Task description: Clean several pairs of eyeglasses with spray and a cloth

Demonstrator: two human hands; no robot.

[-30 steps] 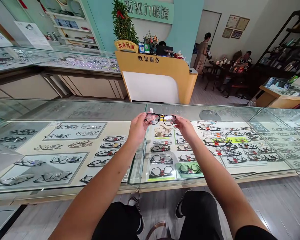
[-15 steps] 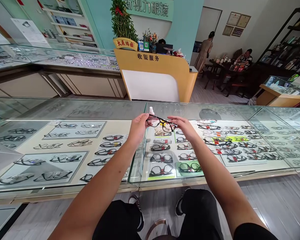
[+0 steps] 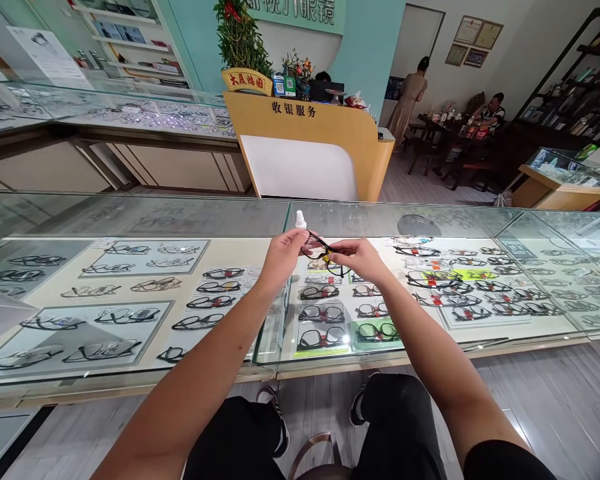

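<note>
Black-framed eyeglasses are held above the glass counter, tilted down to the right. My left hand pinches them at the left end of the frame. My right hand has its fingers closed at the middle of the frame, covering part of the right lens. A small yellow patch shows by the bridge; I cannot make out what it is. Just beyond my left fingertips stands a small white-capped bottle, its lower part hidden by the hand.
Under the glass counter lie rows of eyeglasses, some with red tags. Beyond it stands a yellow and white service desk with a plant. One person stands at the back; another sits at a table. A stool is between my legs.
My right hand has moved left from the right end of the eyeglasses to their middle, and its fingers have curled in. The eyeglasses have turned and tilt more steeply.
</note>
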